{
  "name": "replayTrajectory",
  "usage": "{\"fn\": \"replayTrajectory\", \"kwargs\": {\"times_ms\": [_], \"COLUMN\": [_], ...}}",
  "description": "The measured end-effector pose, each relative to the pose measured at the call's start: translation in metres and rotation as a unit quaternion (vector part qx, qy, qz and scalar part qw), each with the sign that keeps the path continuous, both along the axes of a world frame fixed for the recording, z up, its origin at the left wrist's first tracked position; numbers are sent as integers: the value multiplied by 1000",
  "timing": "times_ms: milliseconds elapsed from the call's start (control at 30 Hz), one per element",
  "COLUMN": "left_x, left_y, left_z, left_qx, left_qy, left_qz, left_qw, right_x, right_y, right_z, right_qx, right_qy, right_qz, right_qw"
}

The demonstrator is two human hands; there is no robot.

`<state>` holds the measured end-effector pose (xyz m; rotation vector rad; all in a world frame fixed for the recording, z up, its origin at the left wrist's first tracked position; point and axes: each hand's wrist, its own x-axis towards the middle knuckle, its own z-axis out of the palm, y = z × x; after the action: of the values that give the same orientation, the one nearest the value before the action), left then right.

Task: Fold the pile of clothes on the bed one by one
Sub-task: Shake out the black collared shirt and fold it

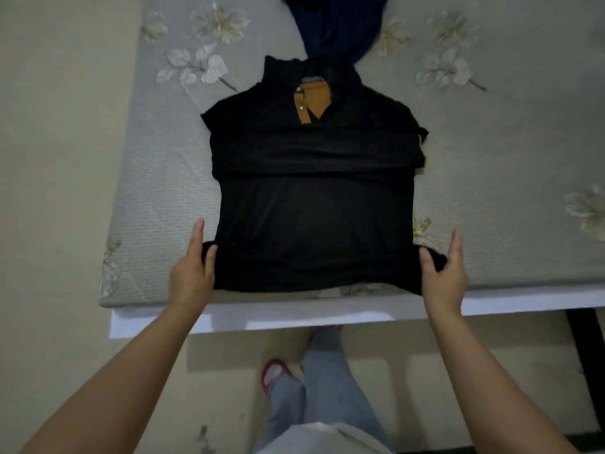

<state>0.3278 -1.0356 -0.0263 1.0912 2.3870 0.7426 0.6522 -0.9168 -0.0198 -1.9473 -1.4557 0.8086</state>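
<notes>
A black polo shirt (314,204) with a mustard-brown placket lies flat on the bed, collar away from me, its sleeves folded across the chest. My left hand (193,267) pinches the shirt's bottom left corner with thumb on top. My right hand (445,270) pinches the bottom right corner the same way. A dark navy garment (340,31) lies beyond the collar at the far edge of the view, partly cut off.
The bed (507,165) has a grey floral cover and a white frame edge (294,316) just in front of my hands. Beige floor lies to the left and below. My legs and a red slipper (275,371) show under the bed edge.
</notes>
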Motion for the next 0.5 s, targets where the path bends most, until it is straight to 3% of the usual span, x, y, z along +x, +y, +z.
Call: {"fn": "replayTrajectory", "kwargs": {"times_ms": [200, 500], "left_x": [-31, -72], "left_y": [103, 232], "left_z": [5, -14], "left_qx": [52, 54], "left_qy": [17, -41], "left_qz": [7, 79], "left_qw": [998, 995], "right_x": [-34, -61], "right_y": [104, 239], "right_z": [12, -16], "right_qx": [59, 21], "right_qy": [-17, 6], "right_qz": [26, 33], "right_qw": [998, 999]}}
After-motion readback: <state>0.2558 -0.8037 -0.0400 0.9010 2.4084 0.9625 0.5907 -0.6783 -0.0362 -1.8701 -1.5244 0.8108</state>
